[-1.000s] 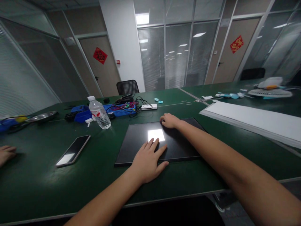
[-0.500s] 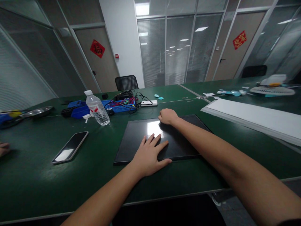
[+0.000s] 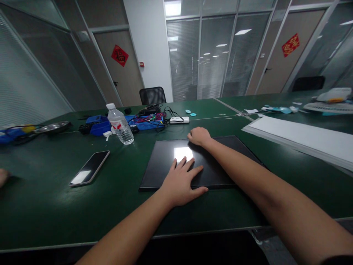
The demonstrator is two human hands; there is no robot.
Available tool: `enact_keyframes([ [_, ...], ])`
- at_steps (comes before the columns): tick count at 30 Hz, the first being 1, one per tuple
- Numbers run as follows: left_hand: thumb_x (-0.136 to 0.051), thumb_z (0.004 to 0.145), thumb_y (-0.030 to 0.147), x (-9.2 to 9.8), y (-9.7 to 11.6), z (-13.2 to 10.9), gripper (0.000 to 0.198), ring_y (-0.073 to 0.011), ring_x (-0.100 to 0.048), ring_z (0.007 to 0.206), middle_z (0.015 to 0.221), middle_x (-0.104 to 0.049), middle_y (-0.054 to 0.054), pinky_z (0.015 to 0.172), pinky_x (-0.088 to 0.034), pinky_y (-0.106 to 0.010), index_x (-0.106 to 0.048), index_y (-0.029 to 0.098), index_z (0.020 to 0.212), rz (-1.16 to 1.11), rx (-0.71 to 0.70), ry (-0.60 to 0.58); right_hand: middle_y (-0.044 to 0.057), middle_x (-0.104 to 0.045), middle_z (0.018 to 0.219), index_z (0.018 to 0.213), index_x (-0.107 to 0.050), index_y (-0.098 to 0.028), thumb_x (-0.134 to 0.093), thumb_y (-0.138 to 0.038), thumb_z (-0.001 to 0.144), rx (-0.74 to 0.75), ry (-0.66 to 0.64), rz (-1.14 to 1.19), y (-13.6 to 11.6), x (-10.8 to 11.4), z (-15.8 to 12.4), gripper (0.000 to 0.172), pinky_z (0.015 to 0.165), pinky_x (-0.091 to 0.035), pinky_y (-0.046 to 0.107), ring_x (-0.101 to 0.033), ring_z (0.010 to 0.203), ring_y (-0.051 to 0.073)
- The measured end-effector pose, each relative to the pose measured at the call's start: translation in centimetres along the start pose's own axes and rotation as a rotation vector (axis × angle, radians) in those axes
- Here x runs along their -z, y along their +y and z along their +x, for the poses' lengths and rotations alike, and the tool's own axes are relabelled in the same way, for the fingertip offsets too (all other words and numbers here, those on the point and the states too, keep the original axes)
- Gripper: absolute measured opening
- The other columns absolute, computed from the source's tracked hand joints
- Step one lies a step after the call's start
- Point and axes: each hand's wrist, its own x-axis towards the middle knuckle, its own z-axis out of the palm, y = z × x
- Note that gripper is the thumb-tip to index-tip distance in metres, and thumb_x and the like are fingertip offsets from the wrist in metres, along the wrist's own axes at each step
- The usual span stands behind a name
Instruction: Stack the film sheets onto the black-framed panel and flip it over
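Note:
A flat black panel with a glossy surface (image 3: 162, 158), like a thin screen, lies on the green table. Across its near edge my left hand (image 3: 182, 182) rests with spread fingers on the surface and the thumb pointing right. My right hand (image 3: 200, 137) is at the far edge of the panel, knuckles up and fingers curled. Whatever those fingers may hold is hidden beneath the hand. A bright ceiling light reflects in the panel between both hands.
Left of the panel lie a phone (image 3: 90, 168) and a water bottle (image 3: 120, 125). Behind are blue trays with tangled wires (image 3: 147, 121) and a white power strip (image 3: 179, 120). White boards (image 3: 300, 138) lie at right. Another person's hand (image 3: 3, 177) shows at the left edge.
The whole view has shifted slightly, so things appear a little further right. Both hands keep nearly the same place on the panel.

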Motion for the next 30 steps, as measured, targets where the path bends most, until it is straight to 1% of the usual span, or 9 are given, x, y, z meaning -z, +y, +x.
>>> enact_keyframes([
  [4,-0.050,0.096,0.079,-0.3,-0.1,0.1,0.081,-0.0442,-0.024,0.164,0.177,-0.034,-0.012,0.130,-0.018,-0.073,-0.048,0.034,0.163,0.009,-0.005,0.001,0.025,-0.077,0.119,0.118,-0.082,-0.009,-0.038,-0.039,0.104,-0.072,0.020,0.014,0.0,-0.3,0.1,0.055,0.095,-0.054,0.037,-0.075,0.111,0.033],
  [10,-0.049,0.097,0.079,-0.2,-0.1,0.0,0.082,-0.0441,-0.024,0.164,0.178,-0.032,-0.013,0.130,-0.017,-0.071,-0.046,0.033,0.164,0.009,-0.003,-0.010,0.027,-0.075,0.125,0.123,-0.080,-0.008,-0.033,-0.039,0.107,-0.117,0.024,0.033,0.1,-0.6,0.1,0.059,0.103,-0.051,0.039,-0.072,0.119,0.034],
  [14,-0.051,0.097,0.078,-0.1,0.0,-0.1,0.081,-0.0442,-0.023,0.164,0.177,-0.033,-0.013,0.130,-0.017,-0.072,-0.047,0.033,0.164,0.005,-0.003,-0.008,0.024,-0.075,0.126,0.124,-0.080,-0.011,-0.035,-0.041,0.106,-0.085,-0.039,0.060,0.4,-0.8,0.4,0.057,0.103,-0.051,0.036,-0.072,0.119,0.032],
  [18,-0.052,0.096,0.078,-0.1,-0.1,-0.1,0.080,-0.0442,-0.026,0.164,0.176,-0.035,-0.013,0.129,-0.019,-0.073,-0.049,0.033,0.162,0.005,-0.003,0.013,0.023,-0.075,0.129,0.126,-0.080,-0.012,-0.037,-0.049,0.106,-0.057,-0.123,0.084,0.7,-0.8,1.2,0.060,0.101,-0.052,0.036,-0.072,0.120,0.031],
  [22,-0.055,0.094,0.079,-0.2,-0.1,-0.1,0.080,-0.0432,-0.026,0.164,0.176,-0.037,-0.011,0.129,-0.019,-0.073,-0.052,0.034,0.160,0.015,-0.001,0.053,0.024,-0.073,0.132,0.127,-0.079,-0.011,-0.034,-0.056,0.107,-0.040,-0.177,0.102,0.8,0.0,2.3,0.067,0.101,-0.053,0.037,-0.071,0.122,0.033],
  [26,-0.061,0.091,0.076,-0.2,-0.1,-0.2,0.080,-0.0428,-0.024,0.164,0.176,-0.037,-0.011,0.131,-0.016,-0.071,-0.054,0.033,0.159,0.032,-0.005,0.110,0.026,-0.071,0.136,0.129,-0.078,-0.008,-0.032,-0.059,0.107,-0.023,-0.178,0.109,1.0,1.4,3.5,0.073,0.103,-0.052,0.038,-0.069,0.127,0.035],
  [30,-0.065,0.090,0.074,-0.1,0.1,-0.3,0.081,-0.0436,-0.025,0.164,0.175,-0.038,-0.013,0.131,-0.016,-0.071,-0.054,0.031,0.159,0.053,-0.015,0.135,0.028,-0.069,0.139,0.134,-0.075,-0.005,-0.032,-0.066,0.106,0.001,-0.174,0.109,1.3,2.5,4.2,0.079,0.106,-0.050,0.037,-0.066,0.131,0.035],
])
